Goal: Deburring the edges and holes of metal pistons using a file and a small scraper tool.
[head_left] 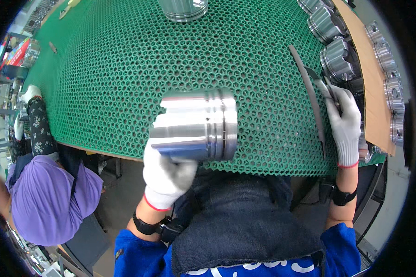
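My left hand [167, 177], in a white knit glove, is closed on a shiny metal piston [185, 124]. The piston lies on its side in the air over the near part of the green mat, its ring grooves facing right. Its edges and my fingers are slightly blurred. At the right, my right hand [345, 117], also gloved, has its fingers closed round a slim dark tool [328, 88] whose kind I cannot make out. Left of that hand, a long thin grey strip [308, 94] rests on the mat.
Green honeycomb matting [258, 60] covers the table. Another piston [184, 10] stands at the far edge of view. Several pistons [339, 57] line the right side beside a cardboard divider [362, 69], with more beyond it. A person in a purple head covering [56, 198] works at the left.
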### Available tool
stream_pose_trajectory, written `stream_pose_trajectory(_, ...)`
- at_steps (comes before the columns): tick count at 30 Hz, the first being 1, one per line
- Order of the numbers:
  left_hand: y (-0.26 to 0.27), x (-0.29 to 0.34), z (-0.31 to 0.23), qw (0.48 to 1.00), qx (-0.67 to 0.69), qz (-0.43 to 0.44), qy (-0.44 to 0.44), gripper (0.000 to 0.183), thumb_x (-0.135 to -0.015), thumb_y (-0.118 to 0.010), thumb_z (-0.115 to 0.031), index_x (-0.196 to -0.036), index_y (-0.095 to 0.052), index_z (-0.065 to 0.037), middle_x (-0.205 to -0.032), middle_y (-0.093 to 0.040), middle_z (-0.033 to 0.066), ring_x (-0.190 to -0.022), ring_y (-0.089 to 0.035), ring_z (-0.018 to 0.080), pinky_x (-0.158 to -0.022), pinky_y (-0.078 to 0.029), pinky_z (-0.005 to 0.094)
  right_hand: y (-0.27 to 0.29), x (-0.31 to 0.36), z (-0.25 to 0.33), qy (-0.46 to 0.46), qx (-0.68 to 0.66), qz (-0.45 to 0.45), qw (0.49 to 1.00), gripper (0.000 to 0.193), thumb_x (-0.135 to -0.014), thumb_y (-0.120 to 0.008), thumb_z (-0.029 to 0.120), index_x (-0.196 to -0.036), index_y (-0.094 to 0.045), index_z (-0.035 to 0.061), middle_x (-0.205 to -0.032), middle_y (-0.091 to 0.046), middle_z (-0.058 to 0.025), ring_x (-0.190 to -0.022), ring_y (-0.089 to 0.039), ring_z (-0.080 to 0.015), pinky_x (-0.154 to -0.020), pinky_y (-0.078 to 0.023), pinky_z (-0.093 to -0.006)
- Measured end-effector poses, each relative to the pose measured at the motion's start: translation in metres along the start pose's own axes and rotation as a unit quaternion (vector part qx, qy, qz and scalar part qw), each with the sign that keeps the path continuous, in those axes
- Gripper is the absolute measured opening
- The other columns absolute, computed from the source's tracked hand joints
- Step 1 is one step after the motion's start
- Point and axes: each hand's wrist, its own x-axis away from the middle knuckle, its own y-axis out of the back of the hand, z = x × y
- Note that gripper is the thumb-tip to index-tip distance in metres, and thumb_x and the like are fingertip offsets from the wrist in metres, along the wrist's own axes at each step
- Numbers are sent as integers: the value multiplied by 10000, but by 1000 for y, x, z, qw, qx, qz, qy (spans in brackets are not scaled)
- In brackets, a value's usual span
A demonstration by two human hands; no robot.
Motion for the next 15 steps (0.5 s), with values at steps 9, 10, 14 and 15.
stream_pose_trajectory(9,49,-2,38,809,574,96,80,445,-880,-671,-173,-1285,-557,-27,-1275,-595,207,-1206,-562,367,-999,-470,549,14,52,80,243,-303,99,916,353,-696,-690,1,-1037,-714,89,-909,-654,-110,-765,-668,-266,-671,-544,-345)
stream_pose_trajectory(10,45,-7,31,771,623,113,66,418,-924,-609,-237,-1288,-556,-37,-1275,-595,200,-1217,-552,371,-998,-465,567,9,56,83,243,-303,99,916,369,-686,-688,2,-1043,-714,92,-905,-656,-111,-764,-669,-266,-670,-545,-346)
stream_pose_trajectory(14,42,-10,2,687,710,90,128,497,-786,-785,-215,-1195,-635,23,-1199,-622,268,-1152,-585,442,-923,-512,582,6,66,83,247,-300,96,916,399,-673,-676,11,-1061,-715,95,-916,-660,-120,-758,-674,-270,-666,-551,-347)
stream_pose_trajectory(15,39,-6,-1,644,748,85,132,483,-801,-772,-211,-1202,-632,18,-1213,-613,280,-1149,-585,451,-916,-509,604,6,68,82,247,-298,94,917,394,-679,-670,10,-1061,-715,94,-922,-662,-121,-759,-676,-273,-668,-553,-347)
